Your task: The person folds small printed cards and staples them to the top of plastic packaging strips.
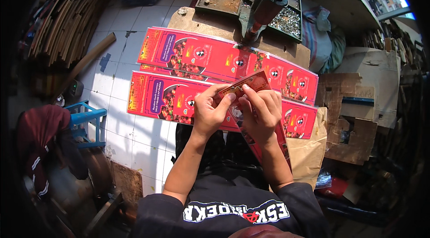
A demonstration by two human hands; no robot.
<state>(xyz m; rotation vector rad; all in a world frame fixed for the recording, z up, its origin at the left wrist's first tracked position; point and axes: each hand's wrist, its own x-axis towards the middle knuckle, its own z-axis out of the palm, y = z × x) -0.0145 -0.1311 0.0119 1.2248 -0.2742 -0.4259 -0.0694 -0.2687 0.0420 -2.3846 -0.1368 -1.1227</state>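
Note:
Both my hands hold one long red printed cardboard sheet (pixel 251 83) that runs from the fingertips down past my right forearm. My left hand (pixel 210 110) pinches its top edge with thumb and fingers. My right hand (pixel 262 112) grips the same sheet beside it, fingers folded over the card. Under my hands lies a stack of flat red printed sheets (pixel 156 97), and a second stack (pixel 201 54) lies just beyond it, reaching the wooden board.
A metal press machine (pixel 264 5) with trays of small metal parts (pixel 286 20) stands at the top. Brown paper bag (pixel 309 148) and torn cardboard (pixel 354 117) sit at right. Wooden sticks (pixel 67 23) pile at left; a blue stool (pixel 85 119) is near my left.

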